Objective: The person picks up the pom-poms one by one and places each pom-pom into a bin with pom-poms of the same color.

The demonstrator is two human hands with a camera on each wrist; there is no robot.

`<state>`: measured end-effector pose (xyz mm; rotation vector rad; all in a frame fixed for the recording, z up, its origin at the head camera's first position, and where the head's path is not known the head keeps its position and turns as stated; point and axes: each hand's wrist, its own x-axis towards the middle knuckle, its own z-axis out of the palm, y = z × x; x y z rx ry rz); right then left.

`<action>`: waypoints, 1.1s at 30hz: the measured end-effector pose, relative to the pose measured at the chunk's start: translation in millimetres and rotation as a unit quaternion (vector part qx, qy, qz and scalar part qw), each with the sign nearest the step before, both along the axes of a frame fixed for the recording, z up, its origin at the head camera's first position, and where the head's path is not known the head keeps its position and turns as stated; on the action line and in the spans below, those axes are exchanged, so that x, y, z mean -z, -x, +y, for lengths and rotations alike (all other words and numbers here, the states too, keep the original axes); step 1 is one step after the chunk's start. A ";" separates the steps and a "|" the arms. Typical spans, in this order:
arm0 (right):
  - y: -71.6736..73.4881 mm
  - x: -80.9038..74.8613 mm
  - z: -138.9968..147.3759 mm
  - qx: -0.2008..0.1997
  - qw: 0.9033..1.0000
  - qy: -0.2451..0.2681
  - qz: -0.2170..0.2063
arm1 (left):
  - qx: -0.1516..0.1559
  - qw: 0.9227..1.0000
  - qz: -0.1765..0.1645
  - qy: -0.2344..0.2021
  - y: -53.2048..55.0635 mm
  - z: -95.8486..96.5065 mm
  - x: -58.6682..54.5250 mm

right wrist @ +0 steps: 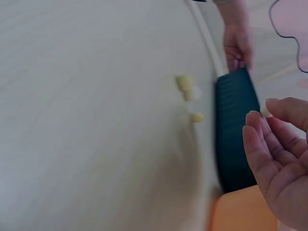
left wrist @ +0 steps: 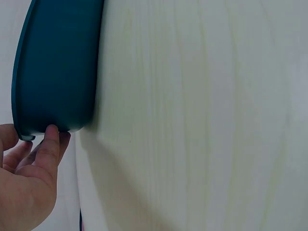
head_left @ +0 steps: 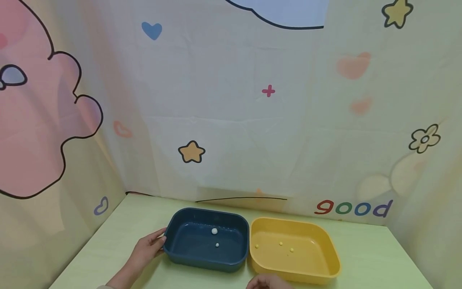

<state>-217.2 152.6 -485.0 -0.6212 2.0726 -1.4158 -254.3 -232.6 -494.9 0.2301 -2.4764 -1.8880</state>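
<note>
A dark blue rectangular basin (head_left: pixel 191 243) stands on the table with a larger and a smaller white ball (head_left: pixel 214 231) inside. My left hand (head_left: pixel 145 249) grips its left end at the rim, fingers against the outer wall. Touching its right side is a yellow basin (head_left: pixel 314 259) that holds several small yellow balls (head_left: pixel 291 250). In front of the basins, at the bottom of the head view, is my right hand (head_left: pixel 268 281), partly cut off. The right wrist view shows it pinching a small white ball (right wrist: pixel 265 111) between thumb and fingertips, near the blue basin's rim.
In the right wrist view, loose yellow balls (right wrist: pixel 197 117) and a white ball (right wrist: pixel 194 93) lie on the table in front of the blue basin, blurred. A printed curtain (head_left: pixel 223 132) hangs behind the pale green table (head_left: pixel 364 249) and along its sides.
</note>
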 end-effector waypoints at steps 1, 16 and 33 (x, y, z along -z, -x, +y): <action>0.2 -7.5 -1.2 0.011 1.000 -0.003 -0.014 | -0.002 1.000 0.000 0.001 -0.2 0.2 -0.1; 32.8 -62.2 -19.4 0.087 0.996 -0.019 -0.015 | -0.004 1.000 -0.007 0.011 1.2 1.5 -3.1; 105.6 -97.4 -33.1 0.057 0.998 0.015 -0.024 | -0.010 1.000 -0.001 -0.020 0.5 0.6 1.9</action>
